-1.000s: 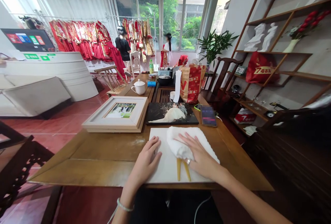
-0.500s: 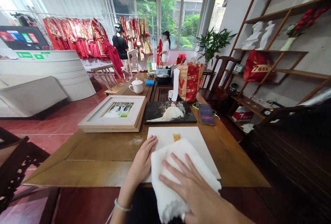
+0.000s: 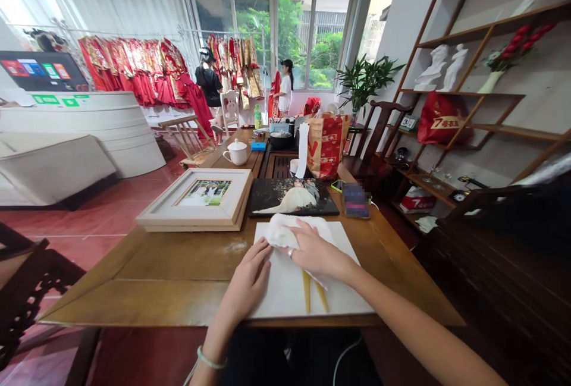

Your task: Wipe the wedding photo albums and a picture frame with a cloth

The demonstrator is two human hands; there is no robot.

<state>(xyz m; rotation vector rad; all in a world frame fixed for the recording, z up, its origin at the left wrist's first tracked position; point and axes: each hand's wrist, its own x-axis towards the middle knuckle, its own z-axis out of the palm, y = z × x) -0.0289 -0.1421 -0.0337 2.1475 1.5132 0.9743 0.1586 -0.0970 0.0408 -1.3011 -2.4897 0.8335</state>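
A white board [image 3: 276, 298] lies flat at the near side of the wooden table. My left hand [image 3: 250, 276] rests along its left edge, fingers stretched out together and holding nothing. On the board's far part, my right hand [image 3: 319, 249] grips a bunched white cloth [image 3: 282, 231] and presses it down, a ring showing on one finger. Two tapering yellowish prongs [image 3: 307, 294] stick out below the right hand on the board. Their upper part is hidden under the hand and cloth.
Beyond the board are a framed photo [image 3: 203, 193], a dark picture panel [image 3: 263, 198] and a phone [image 3: 355, 200]. Farther back stand a lidded white cup [image 3: 237, 152] and a red-and-tan paper bag [image 3: 329, 145]. Two people [image 3: 209, 84] are by the clothes racks.
My right hand has moved the cloth away from me to the board's far side, bunching it up. The yellowish prongs have come into view. My left hand stays nearly still.
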